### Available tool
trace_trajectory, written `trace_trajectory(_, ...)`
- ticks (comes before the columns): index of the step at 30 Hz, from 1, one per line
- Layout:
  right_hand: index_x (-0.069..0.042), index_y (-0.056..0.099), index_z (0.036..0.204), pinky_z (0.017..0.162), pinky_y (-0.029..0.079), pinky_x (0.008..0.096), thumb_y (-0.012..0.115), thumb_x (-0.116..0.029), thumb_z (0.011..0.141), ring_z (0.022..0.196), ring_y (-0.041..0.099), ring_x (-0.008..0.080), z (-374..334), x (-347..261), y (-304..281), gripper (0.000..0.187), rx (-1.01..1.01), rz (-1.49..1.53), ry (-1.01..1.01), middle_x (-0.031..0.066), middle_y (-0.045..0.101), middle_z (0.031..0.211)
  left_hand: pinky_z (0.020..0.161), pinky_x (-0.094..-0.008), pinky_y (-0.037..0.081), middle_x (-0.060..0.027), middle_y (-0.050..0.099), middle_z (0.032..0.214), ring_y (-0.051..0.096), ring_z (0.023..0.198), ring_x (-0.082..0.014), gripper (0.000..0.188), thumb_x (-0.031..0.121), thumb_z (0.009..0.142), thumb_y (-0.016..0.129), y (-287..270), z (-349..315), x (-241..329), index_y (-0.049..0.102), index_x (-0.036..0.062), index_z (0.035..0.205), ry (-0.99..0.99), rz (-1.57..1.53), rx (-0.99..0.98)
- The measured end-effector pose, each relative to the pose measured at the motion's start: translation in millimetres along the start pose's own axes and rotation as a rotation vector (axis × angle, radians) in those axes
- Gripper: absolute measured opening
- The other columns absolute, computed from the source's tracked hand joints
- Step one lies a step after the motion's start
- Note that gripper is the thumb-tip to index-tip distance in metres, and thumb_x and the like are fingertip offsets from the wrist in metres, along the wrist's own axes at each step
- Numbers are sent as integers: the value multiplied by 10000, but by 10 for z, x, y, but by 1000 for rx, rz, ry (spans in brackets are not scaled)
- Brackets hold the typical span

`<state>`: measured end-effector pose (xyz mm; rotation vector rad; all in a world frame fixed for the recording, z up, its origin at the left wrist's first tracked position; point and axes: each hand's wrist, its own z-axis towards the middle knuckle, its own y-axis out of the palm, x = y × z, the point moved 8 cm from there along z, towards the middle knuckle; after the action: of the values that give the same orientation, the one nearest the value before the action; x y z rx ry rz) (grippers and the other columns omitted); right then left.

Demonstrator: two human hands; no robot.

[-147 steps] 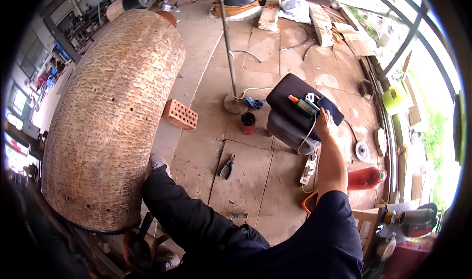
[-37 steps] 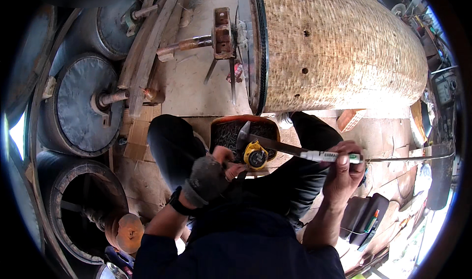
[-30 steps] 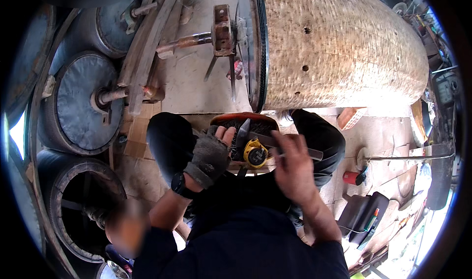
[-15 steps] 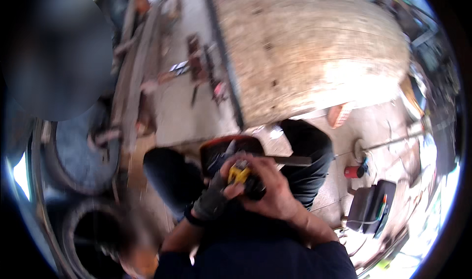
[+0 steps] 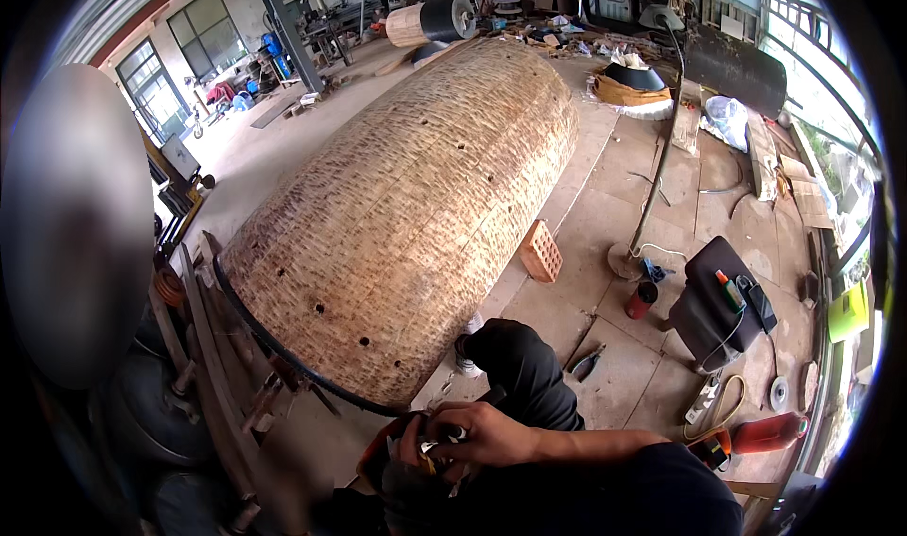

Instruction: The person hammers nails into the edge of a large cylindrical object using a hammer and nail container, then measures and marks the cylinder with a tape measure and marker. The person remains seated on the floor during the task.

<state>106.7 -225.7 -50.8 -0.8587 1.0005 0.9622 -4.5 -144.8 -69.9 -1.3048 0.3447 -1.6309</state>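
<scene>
Low in the view, both hands are together in front of my body around a small yellow and black thing (image 5: 430, 462); most of it is covered by fingers, and its kind does not show clearly. My right hand (image 5: 487, 434) is closed over it from the right, fingers bent. My left hand (image 5: 408, 444) is on its other side, fingers curled and partly hidden; dark material covers its lower part. Beside the hands is the red rim of a dark container (image 5: 371, 453). Just beyond lies a large wooden cylinder (image 5: 406, 215) with small holes and a black edge band.
A perforated brick (image 5: 541, 251) sits against the cylinder's right side. On the tiled floor are pliers (image 5: 587, 362), a red can (image 5: 641, 300), a standing pole (image 5: 658, 177) and a dark box (image 5: 723, 295) with tools on it. Long timbers (image 5: 213, 366) lie at the left.
My view has swung up and to the left, so the hands now appear lower and the far workshop shows. Both hands stay closed around the yellow and black thing, which is more hidden now.
</scene>
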Motion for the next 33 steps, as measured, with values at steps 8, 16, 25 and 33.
trace_trajectory(8,-18,645,1040,696,516,334,779,-118,842,814,671,215,-38,-457,-566,259,35,97,53,113,684,911,759,-403,529,-151,610,1074,634,916,-286,558,336,800,812,-103,-235,-215,551,7,1167,-365,-184,-125)
trace_trajectory(16,-23,657,1029,732,521,288,793,-94,835,842,673,166,109,-714,-507,247,-217,129,-22,68,702,925,718,-333,526,-95,619,1038,616,857,-206,365,290,947,652,585,-665,60,572,16,1175,-692,-1134,-415)
trace_trajectory(25,-82,642,898,469,288,214,659,-216,937,518,377,31,-151,-207,-4202,140,1077,526,-246,-26,549,684,653,-450,514,-154,623,879,595,714,-332,169,138,888,608,-144,-354,99,664,15,990,50,106,-298)
trace_trajectory(33,41,634,1196,417,338,263,702,-284,957,454,414,74,277,764,-2475,408,912,410,298,14,606,647,544,-444,486,-141,614,793,593,639,-308,116,120,889,583,-113,-39,-208,625,12,892,175,188,-125)
